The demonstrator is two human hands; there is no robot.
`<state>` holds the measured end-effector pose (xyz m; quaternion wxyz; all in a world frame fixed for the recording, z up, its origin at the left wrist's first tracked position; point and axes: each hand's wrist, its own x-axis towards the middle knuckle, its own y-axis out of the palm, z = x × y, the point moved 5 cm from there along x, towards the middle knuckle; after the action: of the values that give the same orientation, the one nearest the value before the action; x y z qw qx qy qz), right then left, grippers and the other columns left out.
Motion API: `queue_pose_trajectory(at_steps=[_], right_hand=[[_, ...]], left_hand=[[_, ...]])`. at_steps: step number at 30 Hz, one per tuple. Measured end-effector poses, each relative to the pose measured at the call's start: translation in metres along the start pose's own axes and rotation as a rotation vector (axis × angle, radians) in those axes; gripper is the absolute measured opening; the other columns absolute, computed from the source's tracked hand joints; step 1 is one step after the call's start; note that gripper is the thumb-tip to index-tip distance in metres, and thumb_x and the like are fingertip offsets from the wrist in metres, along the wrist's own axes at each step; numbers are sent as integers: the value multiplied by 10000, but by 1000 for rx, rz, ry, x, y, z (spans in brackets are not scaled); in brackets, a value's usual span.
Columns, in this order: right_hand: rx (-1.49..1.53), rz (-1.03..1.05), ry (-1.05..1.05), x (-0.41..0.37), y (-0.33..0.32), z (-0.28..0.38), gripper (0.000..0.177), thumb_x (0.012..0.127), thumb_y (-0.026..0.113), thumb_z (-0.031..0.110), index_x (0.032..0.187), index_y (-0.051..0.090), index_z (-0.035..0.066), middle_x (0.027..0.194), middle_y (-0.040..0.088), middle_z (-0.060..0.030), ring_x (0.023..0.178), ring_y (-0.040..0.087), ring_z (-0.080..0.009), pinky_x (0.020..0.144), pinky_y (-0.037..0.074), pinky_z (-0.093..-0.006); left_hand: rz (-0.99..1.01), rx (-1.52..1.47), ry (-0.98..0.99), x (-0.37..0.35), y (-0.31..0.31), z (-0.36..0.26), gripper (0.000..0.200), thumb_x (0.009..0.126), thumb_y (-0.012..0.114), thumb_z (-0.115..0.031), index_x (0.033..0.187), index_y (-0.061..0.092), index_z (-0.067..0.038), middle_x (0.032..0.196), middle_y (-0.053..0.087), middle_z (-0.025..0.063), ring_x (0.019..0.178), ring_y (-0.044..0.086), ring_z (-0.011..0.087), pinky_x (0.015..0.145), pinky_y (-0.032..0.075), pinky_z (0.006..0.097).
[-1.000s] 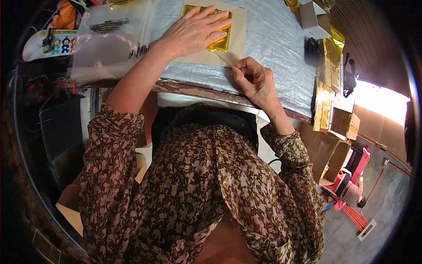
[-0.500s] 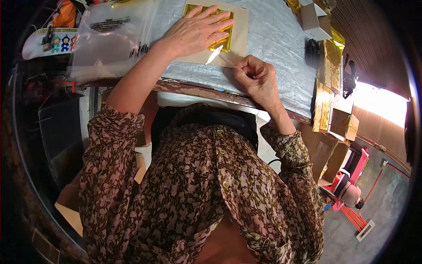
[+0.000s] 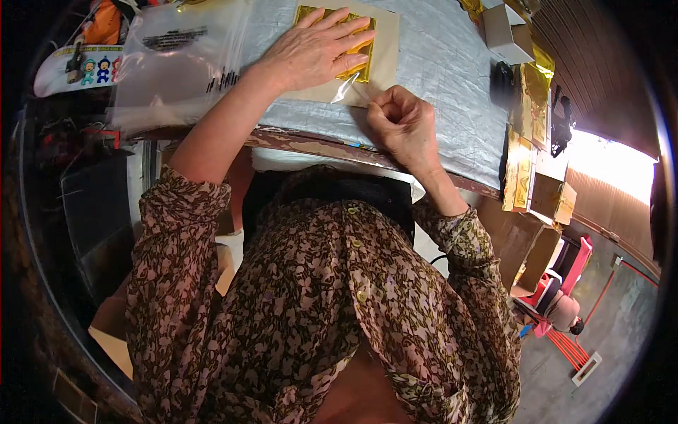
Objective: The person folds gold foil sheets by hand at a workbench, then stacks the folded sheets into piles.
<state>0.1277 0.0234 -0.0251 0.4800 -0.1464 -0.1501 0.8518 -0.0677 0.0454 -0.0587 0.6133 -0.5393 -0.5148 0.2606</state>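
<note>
A: Head view, taken from the left: what is met first?

B: A bag (image 3: 176, 71) is laid on the left of the surface (image 3: 452, 85), with a sticker sheet (image 3: 74, 69) just past its far edge. Neither is touched.

A: And the left hand (image 3: 314, 48)?

B: It is spread open, fingers apart, and pressed flat on the foil (image 3: 308, 13). The foil is laid on a card (image 3: 387, 42) at the far middle of the surface, and most of it is covered by the palm.

A: How is the foil expected to handle?

B: It is judged very light, thin and slippery, and easily creased or torn. It is best held down under a flat palm, as here, or lifted by a free corner, not pinched in the middle.

A: What is seen next to it?

B: A strip (image 3: 345, 87) of clear film is seen at the card's near edge, just beside the foil's near corner. Its end appears to be pinched by the right hand (image 3: 401, 126), which is closed into a fist. The strip is judged flimsy and likely to curl; whether it is sticky cannot be told.

A: And further right?

B: A box (image 3: 503, 30) is set at the far corner, and gold sheets (image 3: 521, 166) are stacked along the right edge, with cartons (image 3: 551, 198) below. All are kept well apart from both hands.
</note>
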Motion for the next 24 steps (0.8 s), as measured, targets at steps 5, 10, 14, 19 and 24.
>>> queue_pose_trajectory(at_steps=[5,10,14,19,24], right_hand=[[-7,-52,-21,2,4,-5,108,947,692,47,861,640,6,647,574,83,584,426,14,520,328,-201],[-4,-73,-33,3,5,-9,111,960,692,53,878,638,0,648,580,76,586,430,9,523,332,-206],[137,-31,-3,-1,-1,-2,112,974,692,56,893,644,-5,656,602,53,575,475,-4,526,366,-200],[214,85,111,-6,-11,-8,81,967,692,39,923,660,-21,673,632,9,566,568,-49,537,437,-208],[215,118,107,-7,-12,-9,41,944,677,6,931,667,-32,683,641,0,563,571,-55,534,440,-217]], left_hand=[[-7,16,21,0,1,1,539,1091,467,-418,1598,436,-236,1665,397,2,1543,336,259,1270,243,471],[-4,-11,18,0,-2,0,562,1083,478,-450,1600,432,-234,1661,401,8,1544,327,255,1265,244,471],[-1,-14,13,0,-5,0,576,1078,482,-472,1600,432,-234,1659,404,7,1541,333,256,1265,244,468],[-18,8,11,0,0,0,580,1074,484,-488,1594,441,-236,1654,412,17,1535,344,264,1266,246,466],[-5,-5,11,0,-1,0,586,1069,490,-494,1592,444,-233,1655,411,23,1538,338,266,1266,247,463]])
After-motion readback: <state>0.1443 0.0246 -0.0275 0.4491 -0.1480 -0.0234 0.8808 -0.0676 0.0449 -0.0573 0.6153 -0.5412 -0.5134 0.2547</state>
